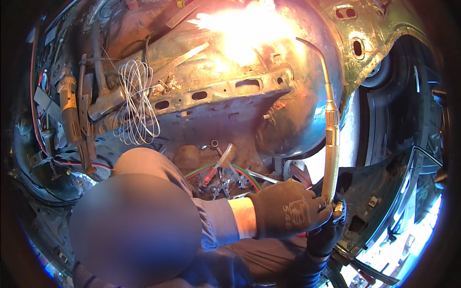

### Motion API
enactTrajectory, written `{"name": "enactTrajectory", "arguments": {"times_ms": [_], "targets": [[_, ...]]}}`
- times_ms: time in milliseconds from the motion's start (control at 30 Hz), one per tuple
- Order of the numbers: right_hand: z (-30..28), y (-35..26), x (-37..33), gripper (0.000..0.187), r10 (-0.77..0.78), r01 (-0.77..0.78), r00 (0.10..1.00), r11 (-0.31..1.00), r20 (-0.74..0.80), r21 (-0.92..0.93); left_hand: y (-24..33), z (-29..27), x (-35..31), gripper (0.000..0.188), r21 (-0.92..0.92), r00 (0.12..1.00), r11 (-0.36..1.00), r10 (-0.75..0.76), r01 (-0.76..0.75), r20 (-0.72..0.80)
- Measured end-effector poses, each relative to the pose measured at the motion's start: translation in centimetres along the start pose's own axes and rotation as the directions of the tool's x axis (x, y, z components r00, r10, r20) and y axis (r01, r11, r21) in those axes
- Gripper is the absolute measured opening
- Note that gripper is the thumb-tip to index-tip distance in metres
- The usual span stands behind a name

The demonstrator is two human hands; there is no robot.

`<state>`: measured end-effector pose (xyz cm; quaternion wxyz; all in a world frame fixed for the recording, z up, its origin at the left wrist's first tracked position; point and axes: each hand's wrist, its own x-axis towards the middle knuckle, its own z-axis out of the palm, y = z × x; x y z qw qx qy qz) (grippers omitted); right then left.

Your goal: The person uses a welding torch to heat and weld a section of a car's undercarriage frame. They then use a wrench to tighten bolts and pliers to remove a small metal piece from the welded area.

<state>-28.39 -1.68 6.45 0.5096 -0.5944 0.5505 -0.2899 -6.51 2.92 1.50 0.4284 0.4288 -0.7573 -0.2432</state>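
Observation:
A brass gas welding torch point(331, 163) stands upright in front of me on the right, its thin bent neck reaching up and left. Bright yellow-white flame point(245, 31) spreads from its tip over the metal and hides what lies beneath. My left hand point(288, 209), in a dark work glove, comes from the left with its fingers closed at the lower end of the torch handle, by the valves. Below it, my right hand point(326, 233), gloved in black, is closed around the torch's base. A small brass valve knob point(339, 207) shows beside its fingers.
A perforated metal rail point(216, 93) crosses before a rounded metal housing point(300, 110). Left are a coil of wire point(139, 103) and a yellow-black angle grinder point(69, 103). A wire brush point(225, 157), loose tools and a green-red hose point(201, 171) lie below. A blurred patch covers the lower left.

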Motion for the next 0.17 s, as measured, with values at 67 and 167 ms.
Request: {"name": "enactTrajectory", "arguments": {"times_ms": [67,167], "targets": [[-0.58,-0.01,-0.06,0.075,0.017,-0.017,1.000,0.999,0.024,0.028,0.05,0.19,-0.10,0.047,0.001,1.000,1.000,0.006,-0.006,0.000],[-0.88,0.21,-0.53,0.076,0.020,-0.020,1.000,1.000,0.020,0.004,0.34,-0.07,-0.24,0.049,0.011,0.999,1.000,-0.002,0.001,0.044]]}}
